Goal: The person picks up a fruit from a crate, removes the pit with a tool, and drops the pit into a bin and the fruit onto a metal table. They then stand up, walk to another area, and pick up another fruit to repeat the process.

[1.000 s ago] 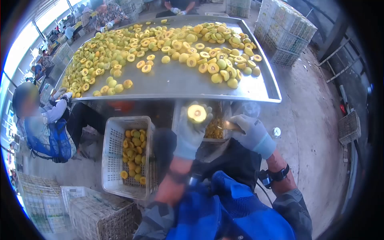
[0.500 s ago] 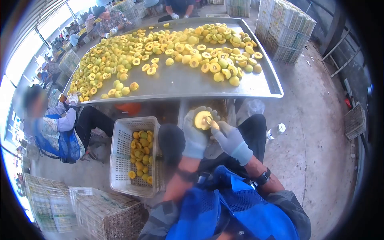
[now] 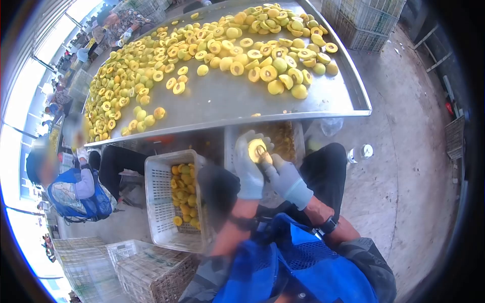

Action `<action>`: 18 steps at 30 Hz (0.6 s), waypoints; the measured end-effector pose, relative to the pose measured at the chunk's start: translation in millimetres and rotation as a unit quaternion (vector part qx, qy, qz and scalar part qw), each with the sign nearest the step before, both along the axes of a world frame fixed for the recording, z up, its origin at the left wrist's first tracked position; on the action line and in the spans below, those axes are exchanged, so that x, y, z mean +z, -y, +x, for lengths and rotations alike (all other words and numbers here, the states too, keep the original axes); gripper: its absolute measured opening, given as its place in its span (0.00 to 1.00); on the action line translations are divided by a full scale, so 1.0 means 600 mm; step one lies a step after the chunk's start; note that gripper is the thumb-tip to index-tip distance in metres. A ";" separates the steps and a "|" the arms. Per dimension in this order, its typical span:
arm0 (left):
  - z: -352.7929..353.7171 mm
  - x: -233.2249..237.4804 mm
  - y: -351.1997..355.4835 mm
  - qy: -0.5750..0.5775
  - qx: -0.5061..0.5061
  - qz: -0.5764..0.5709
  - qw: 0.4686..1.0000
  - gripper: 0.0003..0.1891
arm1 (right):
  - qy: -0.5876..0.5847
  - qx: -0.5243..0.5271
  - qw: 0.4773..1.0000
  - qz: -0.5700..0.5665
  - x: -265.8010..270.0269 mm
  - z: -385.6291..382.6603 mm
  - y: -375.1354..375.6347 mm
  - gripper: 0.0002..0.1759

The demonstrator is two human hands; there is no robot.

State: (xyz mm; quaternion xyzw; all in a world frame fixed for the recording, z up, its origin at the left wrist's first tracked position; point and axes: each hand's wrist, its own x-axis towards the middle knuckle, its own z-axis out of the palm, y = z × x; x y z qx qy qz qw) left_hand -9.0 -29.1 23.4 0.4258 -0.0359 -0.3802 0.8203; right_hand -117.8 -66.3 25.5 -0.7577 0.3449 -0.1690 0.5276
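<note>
In the head view my gloved left hand [image 3: 247, 169] cups a yellow peach half [image 3: 255, 146], its cut face turned up and the dark pit hollow showing. My right hand [image 3: 288, 181], gloved too, is closed around a small pitting tool [image 3: 264, 158], whose tip is at the middle of the cut face. The fingers hide most of the tool, so its exact shape cannot be made out. Both hands are above my lap, just in front of the metal table's near edge.
Many peach halves [image 3: 217, 48] lie across the metal table [image 3: 217, 101]. A white crate [image 3: 156, 202] with peach halves stands left of my knee, and another crate [image 3: 300, 139] sits under the table. A co-worker [image 3: 76, 187] sits at left. A bottle [image 3: 360, 153] is at right.
The view has shifted, so the table appears turned and higher in the frame. My hands still hold the peach half and tool, with the tool's tip still at its centre.
</note>
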 end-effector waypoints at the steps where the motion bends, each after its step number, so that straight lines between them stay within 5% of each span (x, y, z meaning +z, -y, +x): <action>1: 0.001 0.001 0.003 -0.008 -0.006 0.011 1.000 0.21 | 0.003 0.000 1.000 0.006 -0.001 0.002 0.003 0.21; 5: 0.011 -0.011 0.023 0.065 -0.010 0.080 0.995 0.18 | 0.031 -0.021 0.999 -0.027 -0.029 0.013 0.014 0.18; 8: 0.010 -0.034 0.038 0.091 0.001 0.070 0.993 0.15 | -0.008 -0.013 0.998 0.059 -0.035 0.015 0.024 0.23; 18: 0.026 -0.019 0.055 0.069 0.004 0.117 0.991 0.18 | -0.041 0.007 0.999 0.016 -0.041 0.029 0.031 0.22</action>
